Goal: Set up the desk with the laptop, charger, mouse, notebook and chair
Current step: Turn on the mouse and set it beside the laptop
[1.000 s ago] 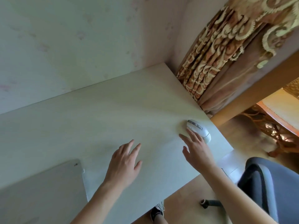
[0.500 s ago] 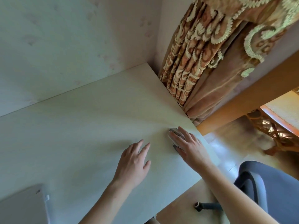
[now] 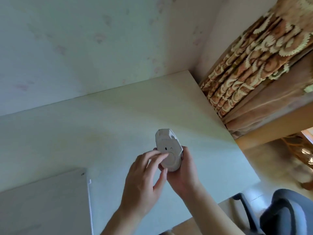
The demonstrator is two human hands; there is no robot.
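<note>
A white mouse (image 3: 166, 146) is held up above the pale desk (image 3: 101, 129), turned over so its underside faces me. My right hand (image 3: 184, 173) grips it from the right and below. My left hand (image 3: 145, 175) touches its underside with fingertips and thumb. A closed white laptop (image 3: 44, 202) lies on the desk at the lower left. A grey chair (image 3: 288, 216) stands at the lower right, off the desk's corner. I see no charger and no notebook.
The desk sits in a corner against a pale patterned wall (image 3: 84, 48). A brown and cream curtain (image 3: 254, 68) hangs along the desk's right edge. Wooden furniture (image 3: 271, 131) and a tiled floor lie beyond it on the right.
My right hand covered the mouse near the desk's right edge, then lifted it and turned it over. My left hand rose from the desk to touch it. The view shifted left, showing more laptop.
</note>
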